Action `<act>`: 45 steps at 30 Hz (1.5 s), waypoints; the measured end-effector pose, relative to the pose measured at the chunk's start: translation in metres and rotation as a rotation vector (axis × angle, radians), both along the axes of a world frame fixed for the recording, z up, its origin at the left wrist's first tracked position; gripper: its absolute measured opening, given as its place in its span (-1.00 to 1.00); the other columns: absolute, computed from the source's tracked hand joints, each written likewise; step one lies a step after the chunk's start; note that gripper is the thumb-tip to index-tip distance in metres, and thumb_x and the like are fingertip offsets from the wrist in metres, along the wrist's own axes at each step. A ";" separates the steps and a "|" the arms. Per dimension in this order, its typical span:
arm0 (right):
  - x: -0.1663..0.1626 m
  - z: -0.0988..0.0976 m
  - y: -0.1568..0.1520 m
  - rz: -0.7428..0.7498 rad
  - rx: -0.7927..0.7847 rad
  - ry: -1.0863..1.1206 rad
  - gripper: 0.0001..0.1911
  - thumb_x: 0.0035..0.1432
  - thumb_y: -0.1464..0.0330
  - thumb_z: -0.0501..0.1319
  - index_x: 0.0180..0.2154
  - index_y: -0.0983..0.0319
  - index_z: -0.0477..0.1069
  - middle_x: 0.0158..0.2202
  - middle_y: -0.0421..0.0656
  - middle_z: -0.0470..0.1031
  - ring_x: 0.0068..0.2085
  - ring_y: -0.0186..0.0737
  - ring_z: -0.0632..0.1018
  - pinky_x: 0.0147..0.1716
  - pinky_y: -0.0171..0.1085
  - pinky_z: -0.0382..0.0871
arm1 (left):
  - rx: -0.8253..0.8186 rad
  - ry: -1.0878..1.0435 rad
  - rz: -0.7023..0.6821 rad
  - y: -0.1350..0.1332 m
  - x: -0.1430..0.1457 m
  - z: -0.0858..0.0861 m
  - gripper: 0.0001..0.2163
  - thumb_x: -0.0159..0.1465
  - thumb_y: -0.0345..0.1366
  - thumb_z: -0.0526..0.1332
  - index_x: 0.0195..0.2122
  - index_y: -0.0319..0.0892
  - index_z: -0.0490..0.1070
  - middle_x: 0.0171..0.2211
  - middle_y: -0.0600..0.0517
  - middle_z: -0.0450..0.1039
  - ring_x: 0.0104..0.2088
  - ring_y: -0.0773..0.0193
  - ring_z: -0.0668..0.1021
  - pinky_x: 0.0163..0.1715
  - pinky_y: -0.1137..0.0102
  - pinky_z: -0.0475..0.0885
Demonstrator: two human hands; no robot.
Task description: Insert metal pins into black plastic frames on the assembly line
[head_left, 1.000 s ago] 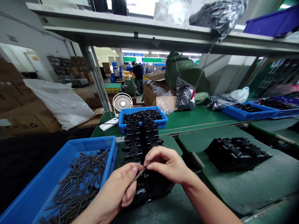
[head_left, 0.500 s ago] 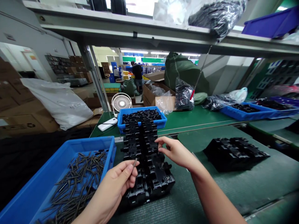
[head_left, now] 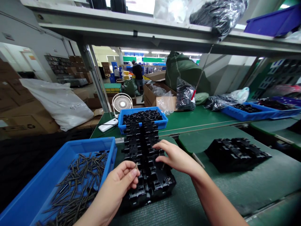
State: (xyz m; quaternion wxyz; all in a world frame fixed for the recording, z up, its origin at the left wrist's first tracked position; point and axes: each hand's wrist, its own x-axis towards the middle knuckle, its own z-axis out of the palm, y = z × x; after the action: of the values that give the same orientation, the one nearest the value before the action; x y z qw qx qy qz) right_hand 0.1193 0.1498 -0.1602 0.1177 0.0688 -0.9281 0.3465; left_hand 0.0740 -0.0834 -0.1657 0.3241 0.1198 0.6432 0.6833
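Two side-by-side rows of black plastic blocks (head_left: 154, 180) run away from me along the bench. Over the near part of the left row, my left hand (head_left: 124, 179) is closed in a pinch on a thin metal pin (head_left: 136, 165), with only its tip showing. My right hand (head_left: 174, 156) hovers at the right row with thumb and fingers apart. Between them a small pin-like piece seems to stand on the blocks, too small to be sure. Left of the blocks, a blue bin (head_left: 91, 142) holds many loose metal pins (head_left: 80, 175).
A blue tray (head_left: 143, 126) of small black parts stands behind the rows, near a white fan (head_left: 122, 103) and a white device (head_left: 108, 125). Another black block assembly (head_left: 237, 154) sits at right. A shelf (head_left: 141, 31) spans overhead, with a red-handled tool (head_left: 193, 94) hanging below.
My right hand's fingers have spread apart and shifted slightly towards me and left. The pin in my left hand shows less now, and that hand has barely moved.
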 end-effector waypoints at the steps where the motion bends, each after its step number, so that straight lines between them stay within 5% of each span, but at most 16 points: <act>1: 0.003 0.004 -0.007 0.017 -0.020 0.011 -0.72 0.11 0.34 0.30 -0.10 0.18 0.41 -0.12 -0.17 0.44 -0.10 -0.25 0.46 -0.08 -0.28 0.30 | -0.024 0.035 -0.009 0.000 0.000 0.000 -0.83 0.22 -0.19 0.22 -0.24 -0.15 0.35 -0.34 0.08 0.38 -0.37 0.35 0.37 -0.32 0.42 0.32; 8: 0.011 0.009 -0.056 0.143 -0.143 0.066 -0.88 0.24 0.31 0.17 -0.30 0.23 0.41 -0.33 -0.24 0.44 -0.31 -0.38 0.43 -0.31 -0.39 0.26 | -0.145 0.230 -0.104 -0.001 0.001 0.003 -0.80 0.21 -0.13 0.20 -0.26 -0.13 0.43 -0.38 0.09 0.40 -0.35 0.30 0.39 -0.32 0.45 0.29; 17: 0.011 0.011 -0.054 0.138 -0.346 -0.012 -0.91 0.18 0.34 0.22 -0.34 0.24 0.41 -0.39 -0.26 0.42 -0.37 -0.40 0.41 -0.40 -0.42 0.23 | -0.147 0.267 -0.115 -0.002 0.001 0.000 -0.79 0.25 -0.12 0.15 -0.32 -0.13 0.44 -0.42 0.07 0.39 -0.36 0.27 0.40 -0.34 0.45 0.30; 29: 0.012 0.008 -0.059 0.128 -0.248 0.056 -0.92 0.19 0.37 0.20 -0.34 0.24 0.39 -0.38 -0.26 0.42 -0.36 -0.40 0.41 -0.37 -0.40 0.23 | -0.198 0.302 -0.147 -0.002 0.002 0.002 -0.77 0.25 -0.09 0.14 -0.29 -0.13 0.43 -0.43 0.08 0.36 -0.35 0.27 0.37 -0.34 0.44 0.27; 32: 0.011 0.009 -0.057 0.142 -0.291 0.076 -0.92 0.21 0.39 0.17 -0.35 0.24 0.40 -0.37 -0.24 0.45 -0.33 -0.38 0.43 -0.32 -0.39 0.26 | -0.117 0.224 -0.090 -0.002 0.002 0.001 -0.77 0.26 -0.09 0.14 -0.33 -0.15 0.42 -0.41 0.07 0.36 -0.36 0.29 0.37 -0.34 0.44 0.28; 37: 0.008 0.011 -0.046 0.095 -0.448 0.059 -0.90 0.19 0.39 0.18 -0.37 0.27 0.40 -0.40 -0.22 0.44 -0.37 -0.36 0.41 -0.36 -0.39 0.27 | 0.137 0.018 0.221 -0.008 -0.009 0.001 -0.79 0.26 -0.09 0.14 -0.29 -0.13 0.36 -0.55 0.16 0.19 -0.51 0.37 0.25 -0.51 0.48 0.21; 39: 0.007 0.011 -0.042 0.065 -0.470 0.046 -0.89 0.18 0.37 0.20 -0.38 0.27 0.40 -0.42 -0.22 0.44 -0.39 -0.37 0.40 -0.39 -0.39 0.25 | 0.099 0.087 0.270 -0.009 -0.012 0.002 -0.77 0.27 -0.06 0.12 -0.25 -0.10 0.37 -0.57 0.17 0.16 -0.52 0.37 0.24 -0.53 0.48 0.19; 45: 0.006 0.011 -0.044 0.061 -0.442 0.007 -0.90 0.16 0.39 0.21 -0.39 0.28 0.41 -0.41 -0.22 0.45 -0.37 -0.36 0.41 -0.37 -0.38 0.27 | -0.193 0.513 0.005 -0.007 -0.004 0.001 -0.73 0.19 -0.07 0.24 -0.12 0.00 0.43 -0.15 0.06 0.40 -0.19 0.24 0.43 -0.16 0.43 0.31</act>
State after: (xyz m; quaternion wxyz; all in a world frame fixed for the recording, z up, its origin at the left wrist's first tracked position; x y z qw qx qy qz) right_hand 0.1256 0.1060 -0.1491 0.1226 0.0707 -0.8268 0.5445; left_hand 0.0695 -0.0909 -0.1644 0.1586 0.2561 0.7666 0.5671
